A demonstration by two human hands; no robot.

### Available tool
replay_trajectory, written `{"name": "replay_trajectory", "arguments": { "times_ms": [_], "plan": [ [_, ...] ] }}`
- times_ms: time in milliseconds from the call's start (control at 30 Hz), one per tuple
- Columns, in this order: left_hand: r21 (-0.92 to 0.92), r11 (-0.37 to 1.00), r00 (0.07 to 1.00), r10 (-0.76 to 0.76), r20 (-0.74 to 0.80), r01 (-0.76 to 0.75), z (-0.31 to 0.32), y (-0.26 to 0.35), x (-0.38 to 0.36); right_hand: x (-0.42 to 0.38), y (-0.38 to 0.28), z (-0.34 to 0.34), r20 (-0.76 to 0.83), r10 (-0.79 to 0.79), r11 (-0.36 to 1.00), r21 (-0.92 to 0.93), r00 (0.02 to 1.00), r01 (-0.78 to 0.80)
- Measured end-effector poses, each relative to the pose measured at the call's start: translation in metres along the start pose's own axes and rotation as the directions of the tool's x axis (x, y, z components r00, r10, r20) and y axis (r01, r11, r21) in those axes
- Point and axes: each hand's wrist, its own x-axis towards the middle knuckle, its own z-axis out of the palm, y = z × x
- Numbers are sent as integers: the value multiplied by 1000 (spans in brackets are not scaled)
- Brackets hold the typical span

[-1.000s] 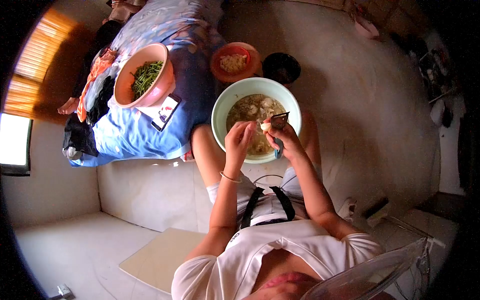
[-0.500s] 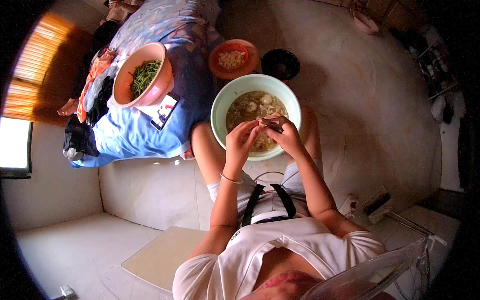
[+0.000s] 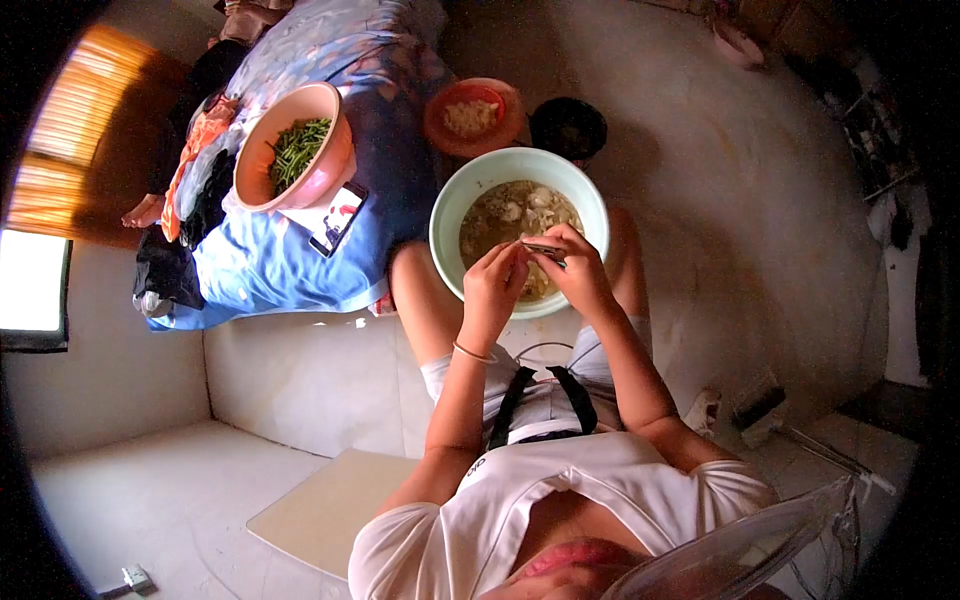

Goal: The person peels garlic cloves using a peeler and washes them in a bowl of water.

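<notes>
Between my knees stands a pale green basin (image 3: 447, 240) of cloudy water, with garlic bulbs and loose skins (image 3: 515, 210) floating in it. My left hand (image 3: 494, 285) is closed over the basin's near side, pinching a small piece that looks like a garlic clove, mostly hidden by the fingers. Facing it, my right hand (image 3: 578, 272) grips a small knife (image 3: 546, 250), its blade pointing left to the left fingertips. The fingertips of both hands nearly meet above the water.
Beyond the basin are an orange-red basin (image 3: 435, 122) holding a red bowl of pale cloves (image 3: 470, 118), and a black bowl (image 3: 568, 128). On the bed (image 3: 270, 280) at left stand a pink basin (image 3: 325, 175) of green beans (image 3: 298, 155) and a phone (image 3: 338, 218). Another person's foot (image 3: 143, 211) shows behind.
The whole view has shifted slightly to the right. Both hands stay together over the basin, with the knife lying a little flatter at the left fingertips.
</notes>
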Motion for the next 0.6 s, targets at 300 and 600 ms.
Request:
{"name": "replay_trajectory", "arguments": {
  "times_ms": [300,600],
  "plan": [
    [12,1000,1000,18,-20,-18,-2,-3,0,-7,14,6,183,411,771,453,893,-447],
    [233,965,992,126,-17,-119,-1,4,-2,-12,16,11,297,558,347,765,775,-542]
  ]
}}
